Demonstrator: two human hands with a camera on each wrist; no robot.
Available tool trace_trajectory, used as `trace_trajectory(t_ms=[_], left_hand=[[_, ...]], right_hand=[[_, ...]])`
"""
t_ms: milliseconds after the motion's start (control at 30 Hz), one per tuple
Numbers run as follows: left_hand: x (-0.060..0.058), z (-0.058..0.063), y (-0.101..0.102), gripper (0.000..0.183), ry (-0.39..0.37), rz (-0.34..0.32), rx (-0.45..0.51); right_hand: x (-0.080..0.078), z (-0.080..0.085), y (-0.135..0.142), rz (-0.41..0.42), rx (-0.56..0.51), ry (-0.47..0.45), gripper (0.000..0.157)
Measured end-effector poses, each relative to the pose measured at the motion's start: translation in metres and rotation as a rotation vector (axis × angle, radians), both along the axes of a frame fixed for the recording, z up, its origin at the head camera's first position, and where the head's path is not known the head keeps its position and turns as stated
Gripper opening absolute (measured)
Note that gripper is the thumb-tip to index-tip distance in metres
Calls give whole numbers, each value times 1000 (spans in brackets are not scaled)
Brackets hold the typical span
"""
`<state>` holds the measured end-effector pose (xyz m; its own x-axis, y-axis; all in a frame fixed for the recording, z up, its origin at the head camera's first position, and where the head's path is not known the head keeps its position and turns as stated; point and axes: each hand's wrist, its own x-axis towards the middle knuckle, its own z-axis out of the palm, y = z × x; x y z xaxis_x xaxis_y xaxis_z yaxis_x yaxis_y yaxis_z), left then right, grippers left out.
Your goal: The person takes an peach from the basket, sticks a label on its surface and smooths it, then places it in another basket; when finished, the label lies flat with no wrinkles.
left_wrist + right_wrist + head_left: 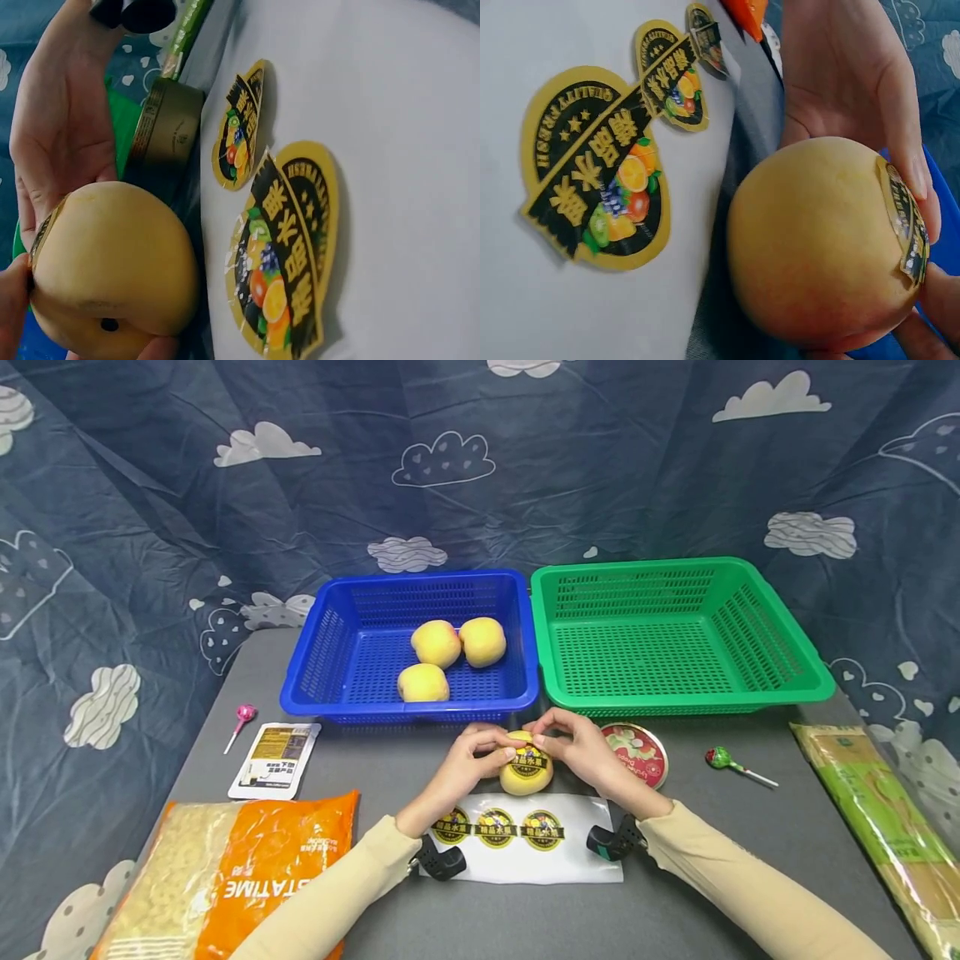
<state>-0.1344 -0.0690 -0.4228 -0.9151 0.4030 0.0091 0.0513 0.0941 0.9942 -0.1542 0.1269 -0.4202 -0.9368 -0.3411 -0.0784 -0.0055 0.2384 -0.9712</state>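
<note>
Above the front of the table, a yellow peach (525,784) is held between both hands. A black and gold fruit sticker (529,762) lies on its side facing the head camera. My left hand (474,757) grips the peach from the left, its thumb at the sticker's upper edge. From the right, my right hand (576,743) holds it with the thumb close to the same edge. In the right wrist view the sticker (904,221) curves over the peach's skin, with fingertips at its border. Just below is a white backing sheet (517,870) bearing three more stickers (496,828).
Behind the hands stand a blue basket (408,706) with three peaches and a green basket (682,700). A round tin (648,758), a green lollipop (718,757) and a long packet (885,810) lie right. Left are a pink lollipop (245,712), a white pouch (275,762) and a pasta bag (255,868).
</note>
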Motion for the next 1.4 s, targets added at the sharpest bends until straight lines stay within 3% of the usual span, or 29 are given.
trace_trajectory(t_ms=[100, 167, 233, 367, 500, 633, 733, 967, 1133, 1400], left_hand=[[-4, -13, 0, 24, -59, 14, 41], [-7, -18, 0, 24, -44, 10, 22], [-7, -19, -1, 24, 0, -9, -20], [-8, -19, -3, 26, 170, -47, -160], [-9, -20, -5, 27, 225, -62, -242], [-11, -20, -7, 30, 168, -90, -225], [-12, -19, -7, 32, 128, -108, -182], [-12, -19, -9, 32, 4, -92, -123], [-12, -16, -8, 32, -100, -86, -62], [-5, 8, -6, 31, -208, -114, 39]], right_hand=[[3, -2, 2, 49, -6, 5, 16], [4, -3, 4, 86, -27, -6, 21], [5, -5, 7, 112, -59, -23, 25], [5, -6, 11, 119, -75, -36, 24], [9, -4, 8, 139, -63, -17, 31], [14, -3, 0, 124, 31, 99, 46], [16, -4, -4, 103, 81, 158, 48], [10, -6, 7, 155, -109, 9, 33], [6, -9, 14, 174, -142, -55, 29], [5, -9, 15, 171, -144, -77, 28]])
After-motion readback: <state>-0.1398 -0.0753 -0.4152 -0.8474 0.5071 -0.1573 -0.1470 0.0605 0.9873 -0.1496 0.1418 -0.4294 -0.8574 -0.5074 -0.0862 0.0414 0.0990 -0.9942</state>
